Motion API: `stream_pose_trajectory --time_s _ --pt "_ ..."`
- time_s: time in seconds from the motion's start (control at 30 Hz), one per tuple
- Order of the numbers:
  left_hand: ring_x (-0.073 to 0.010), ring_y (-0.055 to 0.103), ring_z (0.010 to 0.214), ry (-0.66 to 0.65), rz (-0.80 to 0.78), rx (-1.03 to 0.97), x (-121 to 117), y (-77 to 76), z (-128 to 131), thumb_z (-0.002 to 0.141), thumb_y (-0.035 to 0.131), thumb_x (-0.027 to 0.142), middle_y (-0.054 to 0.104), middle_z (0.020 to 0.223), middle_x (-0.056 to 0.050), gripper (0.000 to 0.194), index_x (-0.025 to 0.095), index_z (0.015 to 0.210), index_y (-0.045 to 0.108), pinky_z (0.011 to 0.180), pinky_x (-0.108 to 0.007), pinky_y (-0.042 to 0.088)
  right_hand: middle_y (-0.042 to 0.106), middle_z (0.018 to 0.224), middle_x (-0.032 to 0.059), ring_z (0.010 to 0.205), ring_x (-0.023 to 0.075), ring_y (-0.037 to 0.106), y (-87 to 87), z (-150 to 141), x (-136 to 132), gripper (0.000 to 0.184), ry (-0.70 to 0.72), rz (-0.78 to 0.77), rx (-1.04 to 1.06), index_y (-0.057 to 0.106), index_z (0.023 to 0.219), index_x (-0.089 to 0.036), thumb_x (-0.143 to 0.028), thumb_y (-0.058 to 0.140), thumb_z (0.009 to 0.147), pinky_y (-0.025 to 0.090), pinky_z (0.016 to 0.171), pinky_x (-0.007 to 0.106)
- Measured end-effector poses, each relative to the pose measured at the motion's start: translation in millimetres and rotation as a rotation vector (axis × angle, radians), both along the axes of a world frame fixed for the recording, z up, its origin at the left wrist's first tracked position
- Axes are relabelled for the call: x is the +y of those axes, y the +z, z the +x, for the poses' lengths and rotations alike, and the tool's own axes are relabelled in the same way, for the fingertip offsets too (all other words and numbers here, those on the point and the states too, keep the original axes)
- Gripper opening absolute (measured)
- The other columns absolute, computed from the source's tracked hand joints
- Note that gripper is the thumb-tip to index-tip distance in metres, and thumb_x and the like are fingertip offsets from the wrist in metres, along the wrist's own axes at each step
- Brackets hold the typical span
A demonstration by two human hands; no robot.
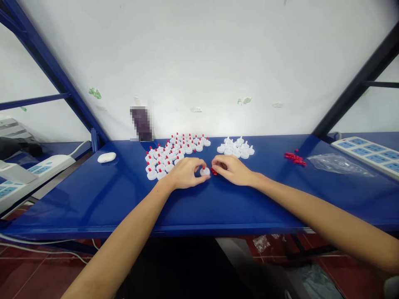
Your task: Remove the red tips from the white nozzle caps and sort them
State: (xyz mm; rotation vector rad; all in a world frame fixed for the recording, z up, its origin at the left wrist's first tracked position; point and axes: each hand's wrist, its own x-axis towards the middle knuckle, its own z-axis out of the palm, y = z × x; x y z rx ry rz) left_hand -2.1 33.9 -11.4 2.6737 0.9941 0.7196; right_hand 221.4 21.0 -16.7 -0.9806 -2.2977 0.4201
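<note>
My left hand pinches a white nozzle cap with a small red tip on it, between thumb and fingers at the table's middle. Just to its right, my right hand has its fingers curled together at a small pile of red tip caps; what lies between the fingertips is hidden. Behind my left hand stand many white nozzle caps with red tips, upright and close together. Beyond my right hand sits a smaller group of white nozzle caps without red tips.
More red tip caps lie at the right, beside a clear plastic bag. A white earbud case rests at the left of the blue table. Power strips flank both sides. A pixelated dark object leans on the wall.
</note>
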Motion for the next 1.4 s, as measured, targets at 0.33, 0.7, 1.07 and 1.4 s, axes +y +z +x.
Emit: stream_pose_trajectory --time_s 0.33,0.7,1.07,1.4 --pt "-0.0113 0.039 0.057 0.218 -0.151 -0.584 14 -3.5 2 0.097 0.044 0.046 0.040 0.063 0.005 0.029 0.019 0.097 0.054 0.056 -0.025 0.033 0.056 0.136 0.0117 0.121 0.0300 0.047 8.6 0 -11 0.040 0.182 0.120 -0.335 0.058 0.135 -0.026 -0.039 0.045 0.099 0.036 0.100 0.049" --pt "-0.0118 0.047 0.064 0.152 -0.193 -0.519 15 -11.0 5 0.099 0.038 0.047 0.051 0.072 0.002 0.033 0.018 0.091 0.051 0.066 -0.027 0.039 0.058 0.139 0.0123 0.132 0.0314 0.044 5.0 -6 -7 0.047 0.140 0.065 -0.313 0.056 0.140 -0.022 -0.041 0.032 0.103 0.032 0.105 0.055" --pt "-0.0088 0.029 0.047 0.151 -0.333 -0.625 19 -15.2 2 0.094 0.046 0.054 0.033 0.056 0.007 0.036 0.019 0.091 0.053 0.046 -0.024 0.022 0.058 0.142 0.0048 0.136 0.0291 0.042 -7.6 9 11 0.048 0.109 -0.030 -0.213 0.054 0.141 -0.029 -0.043 0.029 0.103 0.028 0.113 0.055" --pt "-0.0127 0.045 0.055 0.288 -0.075 -0.252 15 -11.4 -1 0.090 0.052 0.058 0.047 0.056 0.003 0.047 0.019 0.063 0.044 0.057 -0.028 0.032 0.067 0.126 0.0090 0.117 0.0276 0.054 2.9 4 7 0.046 0.029 0.052 -0.263 0.068 0.123 -0.022 -0.039 0.029 0.103 0.036 0.101 0.048"
